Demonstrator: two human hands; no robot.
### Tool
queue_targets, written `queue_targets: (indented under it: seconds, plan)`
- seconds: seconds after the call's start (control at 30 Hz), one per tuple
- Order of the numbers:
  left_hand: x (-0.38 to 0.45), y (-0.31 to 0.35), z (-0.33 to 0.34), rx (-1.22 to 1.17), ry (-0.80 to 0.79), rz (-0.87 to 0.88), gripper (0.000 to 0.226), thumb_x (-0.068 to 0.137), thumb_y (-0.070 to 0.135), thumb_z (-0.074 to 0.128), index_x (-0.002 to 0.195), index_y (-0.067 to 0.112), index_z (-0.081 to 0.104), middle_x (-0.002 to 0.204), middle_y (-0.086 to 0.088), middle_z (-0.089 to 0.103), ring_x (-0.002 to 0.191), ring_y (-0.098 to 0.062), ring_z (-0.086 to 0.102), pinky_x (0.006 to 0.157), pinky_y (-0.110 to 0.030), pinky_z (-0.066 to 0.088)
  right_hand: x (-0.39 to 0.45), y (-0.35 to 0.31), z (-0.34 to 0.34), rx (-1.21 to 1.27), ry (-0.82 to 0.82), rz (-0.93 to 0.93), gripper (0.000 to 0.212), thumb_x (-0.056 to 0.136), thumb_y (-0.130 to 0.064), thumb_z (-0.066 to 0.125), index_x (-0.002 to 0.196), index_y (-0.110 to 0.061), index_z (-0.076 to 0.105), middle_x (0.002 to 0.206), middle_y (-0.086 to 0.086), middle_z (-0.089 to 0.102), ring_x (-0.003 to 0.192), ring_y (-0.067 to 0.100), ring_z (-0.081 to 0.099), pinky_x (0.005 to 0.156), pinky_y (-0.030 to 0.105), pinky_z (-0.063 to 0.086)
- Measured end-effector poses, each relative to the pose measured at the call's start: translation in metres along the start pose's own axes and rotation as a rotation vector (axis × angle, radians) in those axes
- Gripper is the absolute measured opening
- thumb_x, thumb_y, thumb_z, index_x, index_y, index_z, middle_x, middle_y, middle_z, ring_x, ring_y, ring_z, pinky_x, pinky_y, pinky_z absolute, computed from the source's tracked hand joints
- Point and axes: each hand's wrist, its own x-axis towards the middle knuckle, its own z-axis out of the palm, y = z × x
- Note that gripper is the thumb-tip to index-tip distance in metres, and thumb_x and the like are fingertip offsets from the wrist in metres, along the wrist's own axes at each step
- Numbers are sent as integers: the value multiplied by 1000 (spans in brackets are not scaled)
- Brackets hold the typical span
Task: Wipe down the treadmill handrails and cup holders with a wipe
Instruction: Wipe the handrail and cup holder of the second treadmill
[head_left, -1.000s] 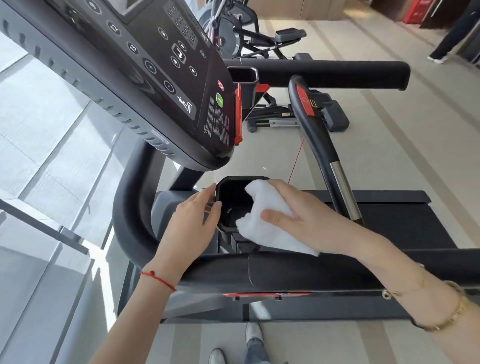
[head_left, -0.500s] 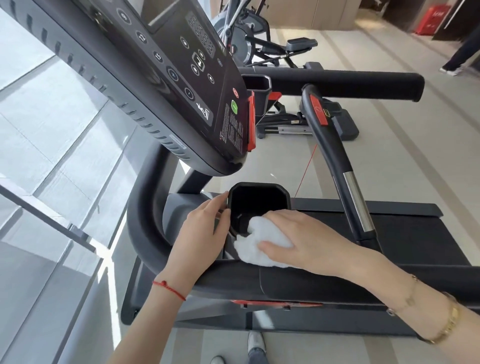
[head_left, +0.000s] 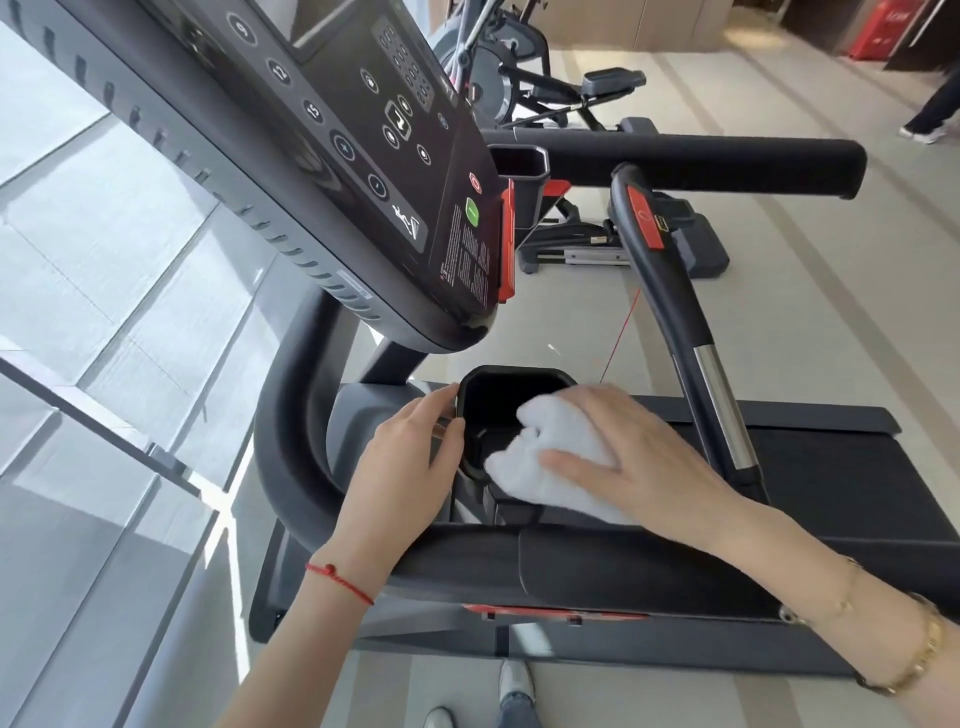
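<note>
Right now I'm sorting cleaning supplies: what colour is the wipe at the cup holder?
White, plain; the wipe shows clearly in the head view, under the right hand.

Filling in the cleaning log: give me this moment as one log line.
step: cup holder wipe | right hand: presses wipe on cup holder rim | left hand: steadies holder's left edge | handrails: untouched
</note>
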Motion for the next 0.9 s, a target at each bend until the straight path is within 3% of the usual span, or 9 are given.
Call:
queue_targets:
  seconds: [0.1, 0.2, 0.3, 0.4, 0.5, 0.6, 0.77, 0.9]
  plan:
    - [5, 4, 3, 39, 22, -15, 42, 96, 33, 50, 138, 26, 51, 111, 13, 66, 97, -2, 60, 84, -22, 45, 29, 11, -4, -4, 85, 68, 46, 96, -48, 50, 137, -32, 37, 128, -21, 39, 121, 0, 36, 97, 14, 30]
    - [10, 9, 6, 64, 19, -26, 46, 95, 34, 52, 140, 23, 50, 110, 7, 66, 102, -12, 61, 84, -29, 48, 59, 16, 11, -90, -15, 95, 50, 97, -36, 52, 143, -23, 36, 139, -7, 37, 129, 14, 33, 105, 27, 29]
    - [12, 12, 13, 49, 14, -49, 48, 95, 30, 56, 141, 21, 49, 117, 1, 65, 104, -19, 61, 86, -34, 50, 85, 8, 33, -235, -26, 31, 52, 95, -39, 54, 140, -17, 40, 136, 1, 45, 123, 22, 39, 101, 33, 31]
    - [12, 11, 15, 51, 47, -52, 46, 93, 26, 59, 139, 22, 51, 114, 2, 65, 101, -17, 62, 81, -27, 47, 94, 7, 35, -316, -39, -25, 51, 93, -42, 56, 135, -16, 43, 130, 2, 48, 117, 22, 43, 89, 31, 32]
    - [13, 9, 13, 44, 54, -48, 46, 93, 28, 59, 138, 21, 53, 110, 4, 66, 98, -14, 62, 85, -28, 49, 79, 26, 21, -199, -54, 45, 47, 94, -44, 54, 132, -20, 42, 125, -3, 49, 108, 17, 45, 76, 31, 33]
    - [13, 10, 12, 50, 55, -34, 45, 94, 30, 56, 138, 22, 53, 106, 7, 65, 95, -9, 61, 84, -24, 49, 72, 37, 9, -136, -72, 151, 47, 94, -49, 51, 129, -20, 42, 120, -2, 52, 98, 19, 49, 76, 36, 41]
    - [14, 8, 12, 36, 52, -34, 44, 93, 26, 58, 137, 22, 54, 101, 11, 61, 91, -8, 60, 83, -25, 49, 97, 15, 29, -302, -91, 2, 44, 96, -43, 52, 129, -17, 44, 124, 1, 51, 113, 22, 47, 84, 37, 39]
    - [13, 9, 12, 32, 54, -28, 43, 93, 27, 57, 136, 24, 54, 100, 15, 59, 89, -4, 57, 82, -21, 47, 80, 28, 22, -174, -52, 46, 44, 96, -42, 51, 133, -21, 41, 123, -5, 48, 109, 18, 45, 77, 32, 37]
